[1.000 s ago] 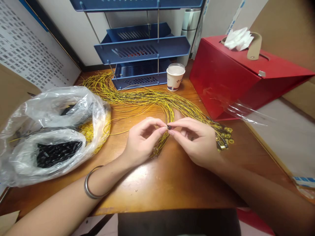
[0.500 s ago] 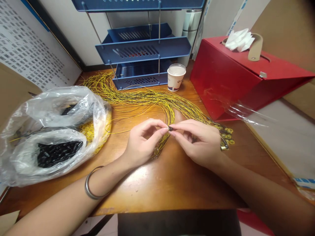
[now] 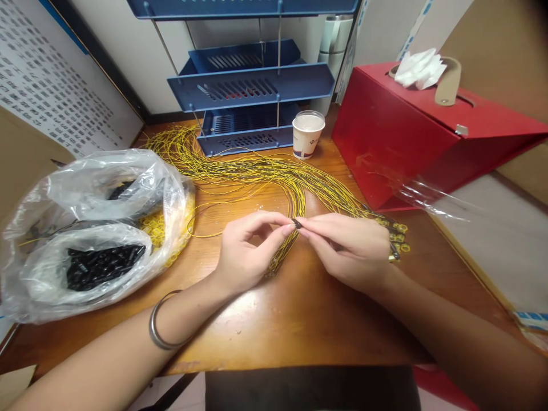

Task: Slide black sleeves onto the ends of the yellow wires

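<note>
Fingertips of both hands meet over the middle of the table around a small black piece (image 3: 296,224), too small to make out fully. My left hand (image 3: 248,245) pinches it from the left, thumb and forefinger closed. From the right, my right hand (image 3: 351,245) pinches the same piece, its other fingers curled in. Beneath and behind the hands runs a long bundle of yellow and black wires (image 3: 240,168). Some of its ends, with yellow ring-like tips (image 3: 401,228), lie beyond my right hand. A loose wire loops out left of my left hand.
At left sits a clear plastic bag (image 3: 103,162) with black tube-like pieces (image 3: 105,265) and yellow rings (image 3: 160,231). A blue tiered tray (image 3: 252,85), a paper cup (image 3: 307,134) and a red box (image 3: 385,134) with tissues stand along the back and right of the wooden table (image 3: 257,337).
My right hand has shifted slightly right and its fingers have drawn closer together. Both hands still pinch the small black piece. The whole view has moved a little.
</note>
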Demonstrator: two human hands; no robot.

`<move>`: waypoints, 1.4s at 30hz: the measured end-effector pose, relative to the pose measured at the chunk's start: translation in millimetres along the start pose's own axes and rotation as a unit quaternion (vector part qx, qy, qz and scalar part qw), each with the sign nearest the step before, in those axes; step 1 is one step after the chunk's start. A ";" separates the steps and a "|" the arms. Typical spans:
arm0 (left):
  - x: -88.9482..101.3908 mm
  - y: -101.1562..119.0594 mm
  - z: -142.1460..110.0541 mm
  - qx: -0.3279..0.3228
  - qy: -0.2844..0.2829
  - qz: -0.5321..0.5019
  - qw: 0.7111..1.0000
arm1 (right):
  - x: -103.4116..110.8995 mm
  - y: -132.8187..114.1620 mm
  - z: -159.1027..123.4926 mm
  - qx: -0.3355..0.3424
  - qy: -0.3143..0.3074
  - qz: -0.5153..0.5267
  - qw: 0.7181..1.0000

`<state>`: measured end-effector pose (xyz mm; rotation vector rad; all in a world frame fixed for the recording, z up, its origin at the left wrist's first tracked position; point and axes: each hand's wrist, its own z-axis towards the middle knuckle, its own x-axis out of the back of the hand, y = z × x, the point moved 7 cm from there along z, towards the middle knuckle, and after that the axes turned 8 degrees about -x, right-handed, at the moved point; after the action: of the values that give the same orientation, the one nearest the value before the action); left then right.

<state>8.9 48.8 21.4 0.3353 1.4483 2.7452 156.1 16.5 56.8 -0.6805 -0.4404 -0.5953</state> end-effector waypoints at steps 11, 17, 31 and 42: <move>-0.2 4.6 1.1 -0.041 0.006 0.006 0.999 | 1.1 -2.0 -0.2 -0.001 0.014 -0.023 1.000; 0.7 8.2 2.7 -0.058 -0.005 0.016 0.998 | 3.5 -1.7 0.8 -0.003 0.027 -0.008 1.000; 0.1 5.4 3.3 -0.040 -0.004 0.015 0.999 | 3.1 -0.9 -2.0 -0.015 0.029 0.015 0.999; 0.7 6.1 3.5 -0.041 0.002 0.017 0.999 | -0.3 3.1 -2.9 -0.046 0.036 0.040 0.997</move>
<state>9.3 48.2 28.4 0.3562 1.3387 2.8225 158.3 16.6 53.2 -0.7591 -0.3177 -0.5648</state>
